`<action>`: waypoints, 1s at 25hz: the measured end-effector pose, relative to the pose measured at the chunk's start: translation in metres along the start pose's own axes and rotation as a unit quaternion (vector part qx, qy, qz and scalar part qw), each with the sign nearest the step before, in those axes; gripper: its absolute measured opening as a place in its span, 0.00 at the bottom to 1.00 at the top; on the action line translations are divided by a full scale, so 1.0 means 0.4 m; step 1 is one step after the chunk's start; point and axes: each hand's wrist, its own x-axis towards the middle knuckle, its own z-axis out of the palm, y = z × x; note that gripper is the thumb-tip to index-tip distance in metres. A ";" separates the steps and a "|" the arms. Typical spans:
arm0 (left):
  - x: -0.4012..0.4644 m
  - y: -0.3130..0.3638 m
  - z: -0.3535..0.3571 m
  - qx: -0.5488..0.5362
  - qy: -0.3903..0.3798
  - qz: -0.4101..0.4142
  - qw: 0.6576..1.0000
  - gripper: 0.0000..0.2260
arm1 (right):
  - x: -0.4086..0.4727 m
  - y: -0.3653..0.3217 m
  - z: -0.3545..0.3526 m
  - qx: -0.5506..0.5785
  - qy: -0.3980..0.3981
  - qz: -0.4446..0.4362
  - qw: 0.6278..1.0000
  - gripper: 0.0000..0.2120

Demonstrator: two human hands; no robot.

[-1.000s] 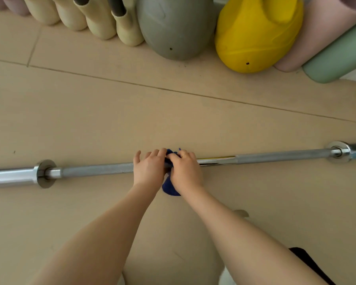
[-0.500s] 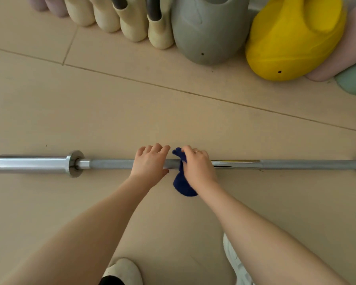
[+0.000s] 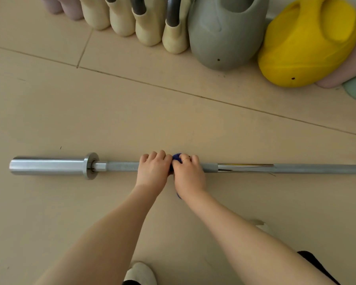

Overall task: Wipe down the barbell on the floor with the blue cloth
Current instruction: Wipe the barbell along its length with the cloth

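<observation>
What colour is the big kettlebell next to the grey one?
Bright yellow kettlebell, clearest in the head view.

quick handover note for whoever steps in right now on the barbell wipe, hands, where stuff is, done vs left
Left hand: gripping the barbell shaft bare, steadying it.
Right hand: right beside it, gripping the blue cloth wrapped over the shaft; the two hands touch.
Barbell lies flat on the floor, its left sleeve fully in view, its right end out of frame.
Done: cannot tell from this view which stretches are wiped.
Left: probably the shaft to both sides of the hands, the collar and the sleeves.
</observation>
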 end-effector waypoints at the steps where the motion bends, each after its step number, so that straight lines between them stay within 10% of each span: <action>1: 0.002 -0.004 0.007 -0.003 0.006 0.007 1.000 0.16 | -0.001 0.021 -0.012 -0.017 0.008 -0.019 1.000 0.14; 9: 0.040 0.002 0.006 -0.066 -0.013 -0.069 0.995 0.09 | 0.010 0.079 -0.037 -0.001 0.109 0.106 0.988 0.14; 14: 0.041 -0.014 -0.003 -0.075 -0.032 -0.071 0.994 0.11 | 0.013 0.102 -0.063 -0.032 0.008 0.025 0.999 0.17; 18: 0.028 -0.017 0.010 -0.075 -0.008 -0.065 0.995 0.17 | 0.035 0.204 -0.118 -0.080 -0.019 0.134 0.988 0.14; 25: 0.049 -0.018 -0.010 -0.081 -0.061 -0.079 0.992 0.16 | 0.102 0.086 -0.078 -0.039 -0.050 0.005 0.998 0.15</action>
